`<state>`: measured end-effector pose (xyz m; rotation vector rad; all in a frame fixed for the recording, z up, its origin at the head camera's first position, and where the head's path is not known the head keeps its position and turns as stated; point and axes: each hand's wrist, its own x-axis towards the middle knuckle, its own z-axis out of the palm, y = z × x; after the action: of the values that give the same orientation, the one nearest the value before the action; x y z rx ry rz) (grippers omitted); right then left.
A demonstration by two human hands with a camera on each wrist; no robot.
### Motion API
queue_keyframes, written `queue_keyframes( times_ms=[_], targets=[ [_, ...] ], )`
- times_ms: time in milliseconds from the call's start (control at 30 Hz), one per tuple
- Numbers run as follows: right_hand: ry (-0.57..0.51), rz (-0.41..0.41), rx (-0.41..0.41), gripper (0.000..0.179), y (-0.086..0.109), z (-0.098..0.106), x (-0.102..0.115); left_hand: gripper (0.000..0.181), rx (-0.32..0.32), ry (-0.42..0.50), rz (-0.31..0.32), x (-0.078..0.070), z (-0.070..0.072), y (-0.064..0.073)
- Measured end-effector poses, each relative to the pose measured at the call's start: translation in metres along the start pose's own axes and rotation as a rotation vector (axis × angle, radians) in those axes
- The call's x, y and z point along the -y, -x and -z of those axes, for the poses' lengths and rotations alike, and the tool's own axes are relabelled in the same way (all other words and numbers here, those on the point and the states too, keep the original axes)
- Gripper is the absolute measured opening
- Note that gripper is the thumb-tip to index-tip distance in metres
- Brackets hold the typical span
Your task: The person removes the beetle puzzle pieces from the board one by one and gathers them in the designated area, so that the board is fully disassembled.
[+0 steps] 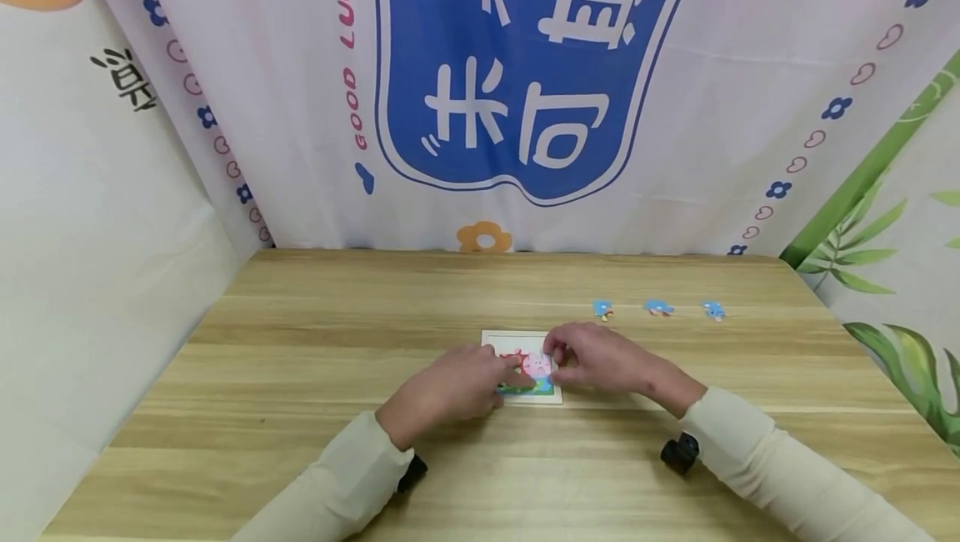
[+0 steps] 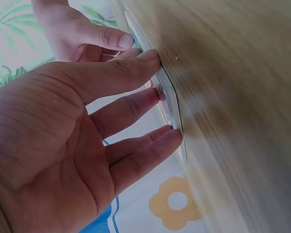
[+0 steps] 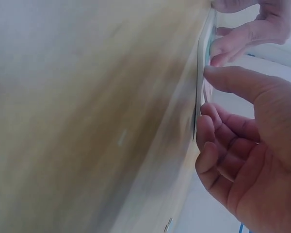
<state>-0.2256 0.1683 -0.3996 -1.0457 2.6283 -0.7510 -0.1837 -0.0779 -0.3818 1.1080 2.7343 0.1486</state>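
Note:
A small jigsaw puzzle in a white frame lies on the wooden table, with a pink cartoon pig and green and blue parts in its lower half. My left hand reaches over its left side. Its extended fingertips touch the puzzle, and in the left wrist view the thumb rests at the frame's near edge. At the right edge is my right hand, with thumb and index fingertips a little apart on the puzzle; its other fingers are curled. Whether a piece is pinched between them is hidden.
Three loose blue puzzle pieces lie in a row behind the right hand: a left one, a middle one and a right one. A printed curtain hangs along the table's back edge. Each wrist wears a black camera.

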Motion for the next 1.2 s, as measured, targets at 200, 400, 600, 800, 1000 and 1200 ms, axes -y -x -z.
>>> queue_keyframes(
  times_ms=[200, 400, 600, 800, 1000, 1200],
  targets=[
    [-0.034, -0.008, -0.03, 0.012, 0.001, 0.0, 0.002, 0.047, 0.002, 0.01, 0.003, -0.001, 0.001, 0.0],
    [-0.135, -0.018, -0.111, 0.008, -0.003, 0.0, -0.002, 0.047, 0.011, -0.006, 0.004, -0.001, 0.001, 0.001],
    [-0.126, -0.023, -0.131, 0.01, -0.004, -0.002, -0.004, 0.046, 0.011, -0.015, 0.007, -0.002, 0.001, 0.0],
    [-0.101, -0.003, -0.145, 0.012, -0.007, -0.004, -0.003, 0.046, 0.02, -0.034, 0.006, -0.002, 0.0, 0.0],
    [-0.079, 0.009, -0.147, 0.012, -0.009, -0.004, -0.002, 0.046, 0.021, -0.019, 0.006, -0.002, 0.0, -0.001],
    [-0.087, -0.008, -0.143, 0.012, -0.01, -0.004, -0.001, 0.046, 0.028, -0.018, 0.007, -0.003, 0.002, -0.001]
  ],
)
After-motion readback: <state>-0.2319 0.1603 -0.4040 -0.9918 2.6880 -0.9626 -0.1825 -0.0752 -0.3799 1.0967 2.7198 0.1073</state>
